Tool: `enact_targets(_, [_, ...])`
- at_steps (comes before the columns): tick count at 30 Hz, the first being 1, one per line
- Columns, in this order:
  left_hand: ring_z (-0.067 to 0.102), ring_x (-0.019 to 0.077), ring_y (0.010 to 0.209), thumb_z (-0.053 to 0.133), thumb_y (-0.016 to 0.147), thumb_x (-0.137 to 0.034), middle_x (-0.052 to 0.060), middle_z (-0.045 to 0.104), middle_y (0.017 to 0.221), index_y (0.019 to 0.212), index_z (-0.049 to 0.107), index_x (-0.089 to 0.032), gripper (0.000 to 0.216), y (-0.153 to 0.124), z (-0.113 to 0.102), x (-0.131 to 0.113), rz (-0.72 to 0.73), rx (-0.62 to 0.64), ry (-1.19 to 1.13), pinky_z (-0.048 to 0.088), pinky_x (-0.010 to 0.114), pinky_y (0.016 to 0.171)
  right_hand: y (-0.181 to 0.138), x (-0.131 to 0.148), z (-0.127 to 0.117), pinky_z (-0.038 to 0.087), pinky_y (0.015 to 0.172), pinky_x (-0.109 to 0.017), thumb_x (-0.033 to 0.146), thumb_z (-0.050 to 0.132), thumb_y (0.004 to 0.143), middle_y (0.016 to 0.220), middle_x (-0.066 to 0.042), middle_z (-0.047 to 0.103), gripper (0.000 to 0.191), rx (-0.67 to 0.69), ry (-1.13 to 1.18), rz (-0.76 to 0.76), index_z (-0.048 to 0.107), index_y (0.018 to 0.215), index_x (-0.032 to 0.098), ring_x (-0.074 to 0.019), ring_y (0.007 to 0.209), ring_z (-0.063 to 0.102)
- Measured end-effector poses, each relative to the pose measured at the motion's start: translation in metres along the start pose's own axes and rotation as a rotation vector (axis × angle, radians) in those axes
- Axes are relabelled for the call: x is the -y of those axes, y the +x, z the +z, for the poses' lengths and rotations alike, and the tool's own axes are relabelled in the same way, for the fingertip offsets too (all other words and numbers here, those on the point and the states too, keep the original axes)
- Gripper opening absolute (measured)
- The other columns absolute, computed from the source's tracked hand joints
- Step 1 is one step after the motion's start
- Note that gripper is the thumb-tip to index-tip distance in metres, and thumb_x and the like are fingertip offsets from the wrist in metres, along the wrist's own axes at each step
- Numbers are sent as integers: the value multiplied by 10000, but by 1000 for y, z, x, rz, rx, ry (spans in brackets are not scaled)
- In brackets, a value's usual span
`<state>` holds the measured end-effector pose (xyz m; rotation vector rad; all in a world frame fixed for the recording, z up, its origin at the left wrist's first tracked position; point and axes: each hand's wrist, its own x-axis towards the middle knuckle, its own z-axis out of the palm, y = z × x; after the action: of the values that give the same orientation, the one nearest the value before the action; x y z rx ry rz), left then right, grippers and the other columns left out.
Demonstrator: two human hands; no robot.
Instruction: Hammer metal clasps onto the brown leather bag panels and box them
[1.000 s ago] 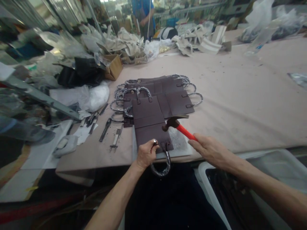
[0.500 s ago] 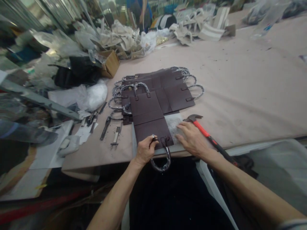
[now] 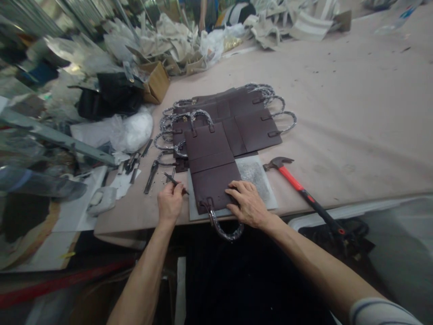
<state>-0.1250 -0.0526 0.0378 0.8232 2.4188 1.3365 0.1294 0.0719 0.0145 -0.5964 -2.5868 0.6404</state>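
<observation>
My left hand [image 3: 170, 203] pinches a dark, thin, pen-like tool [image 3: 177, 183] just left of the worked piece; its tip is too small to make out. That piece is a dark brown leather bag panel [image 3: 214, 167], lying flat with a crease across its middle. Spread over its lower right corner are the fingers of my right hand [image 3: 248, 205]. A plastic-wrapped handle [image 3: 225, 232] loops over the table's front edge, its left end joined to the panel by a tab; the right end is hidden by my right hand. Small marks show between them.
A claw hammer [image 3: 291, 178] with a red and black handle lies to the right. Under the panel is a pale board [image 3: 270, 196]. Behind are stacked brown bag panels [image 3: 226, 108] with wrapped handles. Knives and hand tools [image 3: 133, 164], plastic bags and a cardboard box [image 3: 157, 83] crowd the left.
My left hand has moved left, off the panel, with its tool now tilted. My right hand has shifted left from the board onto the panel's corner.
</observation>
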Motion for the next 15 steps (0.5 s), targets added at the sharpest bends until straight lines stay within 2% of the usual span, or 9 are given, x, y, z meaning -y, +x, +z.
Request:
enact_targets(2, [742,226,783,597,837,-369,57,762,786,905,726,-181,238,1,-12,11,-7,23,178,592,310,762,0,1,1,369,1084,-509,310,699,878,1331,-134,576,417,-1,-4,-1,636,1275,198,-327,1233,484])
enact_targets(5, [736,231,780,562,866,-376,62,767,788,864,728,-189,250,-1,-18,24,-50,42,281,561,295,724,0,2,0,373,1091,-508,306,693,883,1339,-135,574,414,12,-6,3,639,1277,196,-327,1239,485])
enact_targets(11, [734,278,812,577,908,-325,114,768,814,845,735,-190,216,-6,-9,26,-26,122,680,530,336,732,0,-1,0,396,1087,-528,310,651,903,1343,-149,583,395,-4,-16,-14,644,1279,189,-337,1251,502])
enact_targets(15, [741,262,842,649,880,-263,119,783,902,970,748,-196,149,-12,0,23,82,67,709,543,335,762,-1,-10,7,407,1079,-546,353,602,937,1337,-146,590,371,-36,-49,-43,640,1274,204,-349,1252,517])
